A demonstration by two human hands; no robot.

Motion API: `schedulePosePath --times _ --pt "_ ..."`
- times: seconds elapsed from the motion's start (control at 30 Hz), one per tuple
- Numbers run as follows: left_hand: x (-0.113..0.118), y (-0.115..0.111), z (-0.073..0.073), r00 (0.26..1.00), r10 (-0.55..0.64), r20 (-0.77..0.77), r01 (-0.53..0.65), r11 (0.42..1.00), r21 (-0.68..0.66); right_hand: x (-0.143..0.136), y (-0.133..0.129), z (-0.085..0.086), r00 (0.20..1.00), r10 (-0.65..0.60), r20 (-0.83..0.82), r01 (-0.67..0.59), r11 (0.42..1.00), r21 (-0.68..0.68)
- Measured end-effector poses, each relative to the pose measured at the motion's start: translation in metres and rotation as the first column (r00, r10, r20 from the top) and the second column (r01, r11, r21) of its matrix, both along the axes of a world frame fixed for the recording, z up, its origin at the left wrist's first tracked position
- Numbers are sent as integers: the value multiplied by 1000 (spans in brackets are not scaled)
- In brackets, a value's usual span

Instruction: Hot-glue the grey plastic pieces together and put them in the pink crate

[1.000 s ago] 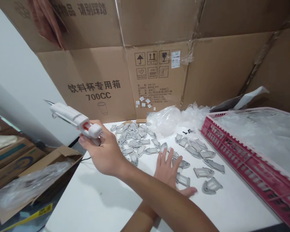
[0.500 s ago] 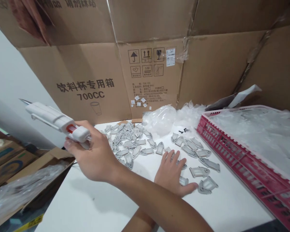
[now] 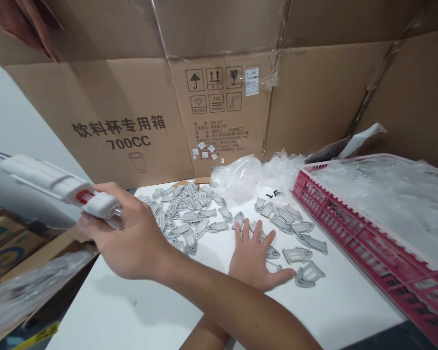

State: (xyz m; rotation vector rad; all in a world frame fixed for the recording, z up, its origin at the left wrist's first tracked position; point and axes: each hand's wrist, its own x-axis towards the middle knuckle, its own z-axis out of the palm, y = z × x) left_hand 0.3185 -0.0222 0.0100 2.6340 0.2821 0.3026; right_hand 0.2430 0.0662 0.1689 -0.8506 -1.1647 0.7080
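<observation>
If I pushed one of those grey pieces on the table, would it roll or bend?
A grey piece would probably slide rather than roll, since it lies flat on the white table. Its crisp outline suggests stiffness, and its slots hint at lightness.

A white gun (image 3: 53,181), red showing through a gap near its rear, is held up in the right hand (image 3: 133,240), its narrow metal tip pointing left to the edge of view and a short clear stub jutting from its back end. On the table (image 3: 120,304), flat gray parts (image 3: 191,201), slotted and tapering at one end, lie at mixed angles, crowded and overlapping in a heap at the far left and more loosely spread to the right. The left hand (image 3: 253,262), palm down with fingers spread, partly covers several, with another slanting right by its thumb tip
</observation>
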Motion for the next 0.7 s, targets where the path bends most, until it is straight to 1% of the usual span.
schedulePosePath --times 0.1,0.2,0.33,0.37,0.43,0.5,0.6,0.63,0.7 --pt "0 0 -1 999 -48 -9 48 999 2 1 2 0 996 63 -61 -63 998 6" --pt "0 -2 0 996 -81 47 80 997 7 2 2 2 994 82 -72 -82 997 -2" --pt "8 -11 4 992 12 125 -7 999 -45 4 1 5 991 107 -75 -109 994 -23" --pt "12 -14 4 992 15 123 -9 999 -51 5 0 5 991 114 -70 -117 992 -37" --pt "22 -19 4 994 -17 106 22 999 -46 9 1 5 989 138 -60 -141 988 -57" --pt "35 -22 2 995 -41 87 44 998 -40 14 4 4 982 182 -51 -185 981 -52" --pt "55 -19 -4 998 -11 56 14 999 -50 22 11 1 971 237 -39 -238 971 -22" --pt "61 -18 -6 999 0 36 2 998 -56 24 12 0 971 237 -33 -238 971 -19" --pt "69 -15 -8 1000 9 -11 -10 998 -63 26 14 0 981 193 -18 -193 981 -34"
